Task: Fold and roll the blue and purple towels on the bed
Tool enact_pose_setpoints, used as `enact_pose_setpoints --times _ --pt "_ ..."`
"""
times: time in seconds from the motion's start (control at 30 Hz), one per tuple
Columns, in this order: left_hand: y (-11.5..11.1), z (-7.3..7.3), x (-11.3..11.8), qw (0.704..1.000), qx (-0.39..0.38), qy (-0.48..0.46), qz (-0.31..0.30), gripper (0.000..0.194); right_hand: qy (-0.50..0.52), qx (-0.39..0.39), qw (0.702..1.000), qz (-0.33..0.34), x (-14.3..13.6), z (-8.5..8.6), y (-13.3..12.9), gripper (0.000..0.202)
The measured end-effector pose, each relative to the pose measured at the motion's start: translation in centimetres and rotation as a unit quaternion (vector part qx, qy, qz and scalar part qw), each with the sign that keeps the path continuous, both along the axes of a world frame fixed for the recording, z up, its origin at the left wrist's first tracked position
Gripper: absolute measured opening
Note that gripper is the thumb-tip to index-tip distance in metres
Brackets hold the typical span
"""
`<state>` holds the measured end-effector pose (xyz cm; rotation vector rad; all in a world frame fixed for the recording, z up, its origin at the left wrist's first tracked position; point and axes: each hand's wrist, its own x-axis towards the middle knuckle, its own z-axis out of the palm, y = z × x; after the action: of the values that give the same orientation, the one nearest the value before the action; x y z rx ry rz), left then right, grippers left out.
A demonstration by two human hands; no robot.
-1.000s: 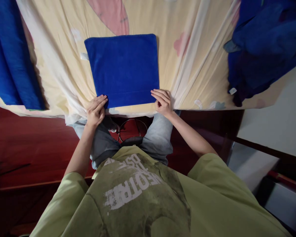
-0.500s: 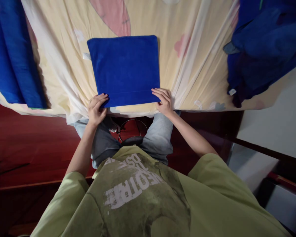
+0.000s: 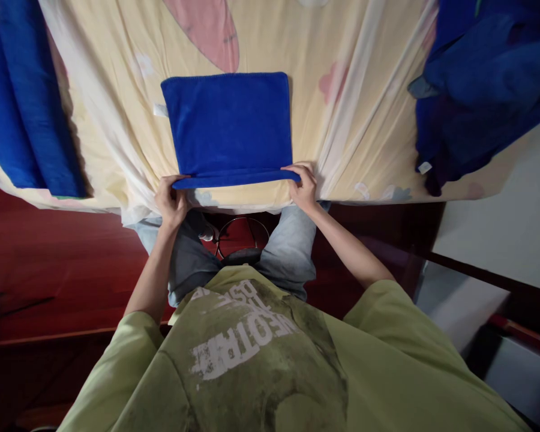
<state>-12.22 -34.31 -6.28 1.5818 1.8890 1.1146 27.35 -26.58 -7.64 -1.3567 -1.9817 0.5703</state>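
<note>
Compared to half a second ago, the near edge of the fuzzy royal-blue rectangular cloth, upper middle of the frame, is now turned up into a narrow fold. The left hand pinches one end, the right hand the other. Wrinkly cream printed sheet stretches either side, out to folded blue fabric upper left and a crumpled blue heap upper right.
</note>
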Motion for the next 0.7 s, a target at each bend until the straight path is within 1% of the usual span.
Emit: enact_pose_setpoints --times 0.03,0.07,0.13,0.23,0.37,0.57,0.7 --pt "-0.06 -0.15 -0.06 1.0 -0.008 -0.004 0.019 0.031 0.009 0.006 1.0 -0.018 0.08 -0.25 -0.08 0.024" --pt "-0.09 -0.3 -0.13 0.999 -0.014 -0.009 0.036 0.035 0.017 0.01 0.999 -0.033 0.14 -0.44 -0.15 0.026" --pt "-0.11 -0.56 -0.25 0.998 -0.02 -0.016 0.061 0.044 0.024 0.006 0.998 -0.054 0.15 -0.61 -0.28 0.036" --pt "-0.02 -0.75 -0.31 0.997 -0.022 -0.01 0.08 0.05 0.025 -0.027 0.997 -0.07 -0.08 -0.33 -0.37 0.047" --pt "0.15 -0.82 -0.22 0.996 -0.02 -0.003 0.09 0.051 0.046 -0.056 0.994 -0.083 -0.46 0.06 -0.29 0.052" --pt "0.25 -0.81 0.04 0.995 -0.018 0.004 0.098 0.049 0.044 -0.038 0.994 -0.09 -0.59 -0.21 -0.06 0.051" --pt "0.31 -0.69 0.23 0.995 -0.025 0.009 0.101 0.046 0.041 -0.038 0.994 -0.092 -0.72 0.04 0.03 0.054"
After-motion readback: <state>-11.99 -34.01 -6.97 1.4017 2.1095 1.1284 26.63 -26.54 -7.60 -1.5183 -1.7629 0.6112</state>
